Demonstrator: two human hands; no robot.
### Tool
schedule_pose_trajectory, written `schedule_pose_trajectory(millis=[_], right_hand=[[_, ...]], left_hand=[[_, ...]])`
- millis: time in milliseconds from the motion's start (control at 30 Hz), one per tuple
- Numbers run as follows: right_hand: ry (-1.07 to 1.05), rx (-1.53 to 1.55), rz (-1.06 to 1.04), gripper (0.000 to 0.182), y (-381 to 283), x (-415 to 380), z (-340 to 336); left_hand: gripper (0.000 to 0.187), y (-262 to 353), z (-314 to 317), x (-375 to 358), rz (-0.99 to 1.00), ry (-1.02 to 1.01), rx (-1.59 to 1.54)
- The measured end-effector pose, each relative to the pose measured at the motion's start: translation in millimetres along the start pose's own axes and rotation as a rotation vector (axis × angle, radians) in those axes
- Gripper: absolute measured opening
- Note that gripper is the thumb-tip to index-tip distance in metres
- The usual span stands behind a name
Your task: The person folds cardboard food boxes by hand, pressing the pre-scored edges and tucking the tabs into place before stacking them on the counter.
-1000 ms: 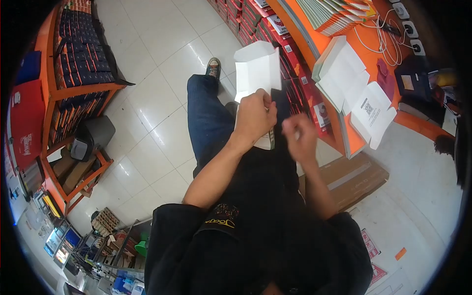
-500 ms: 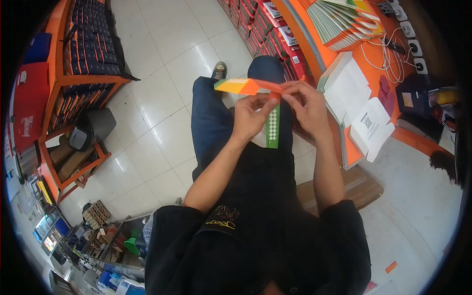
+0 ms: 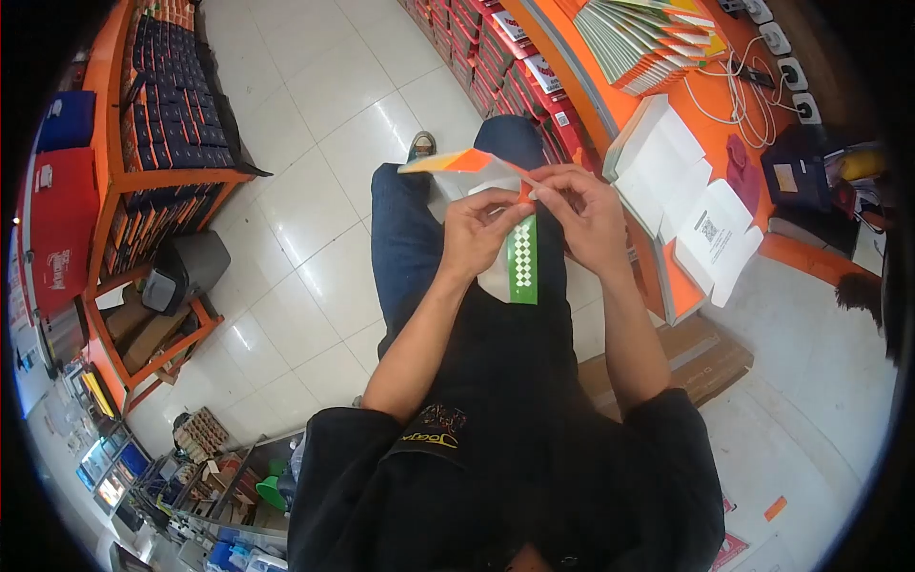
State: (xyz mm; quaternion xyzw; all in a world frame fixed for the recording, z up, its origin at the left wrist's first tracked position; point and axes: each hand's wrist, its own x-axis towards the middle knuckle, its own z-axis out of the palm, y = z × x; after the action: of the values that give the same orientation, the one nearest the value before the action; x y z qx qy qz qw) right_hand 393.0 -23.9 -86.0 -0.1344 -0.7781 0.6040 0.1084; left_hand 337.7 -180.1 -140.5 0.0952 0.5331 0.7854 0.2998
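Observation:
A thin folding carton (image 3: 522, 262) is held up over my lap. One strip of it is green with a white checkered pattern and hangs down. Its orange-and-white part folds away to the upper left, showing a pale inner face. My left hand (image 3: 477, 234) pinches the carton near the orange corner between thumb and fingers. Close beside it, my right hand (image 3: 583, 214) pinches the same corner from the other side, fingertips nearly touching the left ones. The exact fold under the fingertips is partly hidden.
On the orange counter (image 3: 681, 286) at right lie an unfolded white carton (image 3: 658, 167), a flap with a QR code (image 3: 710, 234), a stack of flat cartons (image 3: 634, 48) and white cables (image 3: 748, 105). An orange shelf (image 3: 181, 178) with dark boxes stands left.
The carton's orange part has turned, so more of its pale inner face shows. Both hands stay pinched at the corner, and the view has shifted slightly.

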Motion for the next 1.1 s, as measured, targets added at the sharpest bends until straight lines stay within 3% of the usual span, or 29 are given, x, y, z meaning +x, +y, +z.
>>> schedule_pose_trajectory(millis=[200,267,433,833,1033,1100], right_hand=[[-0.036,-0.071,0.019,0.012,0.6,-2.3,2.3],[-0.066,-0.117,0.124,0.011,-3.1,-4.3,3.8],[-0.009,-0.134,0.035,0.011,13.3,-9.2,8.1],[0.069,-0.041,0.025,0.011,23.0,-16.6,10.6],[0.133,-0.034,-0.051,0.010,31.6,-26.0,27.5],[0.164,-0.056,-0.078,0.010,34.1,-27.7,29.3]], left_hand=[[0.016,-4.2,-2.9,-1.0,-0.045,0.029,0.013],[0.019,-10.4,-4.0,-0.7,-0.013,0.061,-0.034],[0.024,-20.0,-7.1,-0.1,-0.022,-0.009,-0.185],[0.020,-18.6,2.8,3.4,0.056,-0.013,-0.092],[0.023,-18.9,-3.9,2.1,-0.022,0.028,-0.103],[0.028,-16.2,-9.2,4.9,0.040,-0.069,0.095]])
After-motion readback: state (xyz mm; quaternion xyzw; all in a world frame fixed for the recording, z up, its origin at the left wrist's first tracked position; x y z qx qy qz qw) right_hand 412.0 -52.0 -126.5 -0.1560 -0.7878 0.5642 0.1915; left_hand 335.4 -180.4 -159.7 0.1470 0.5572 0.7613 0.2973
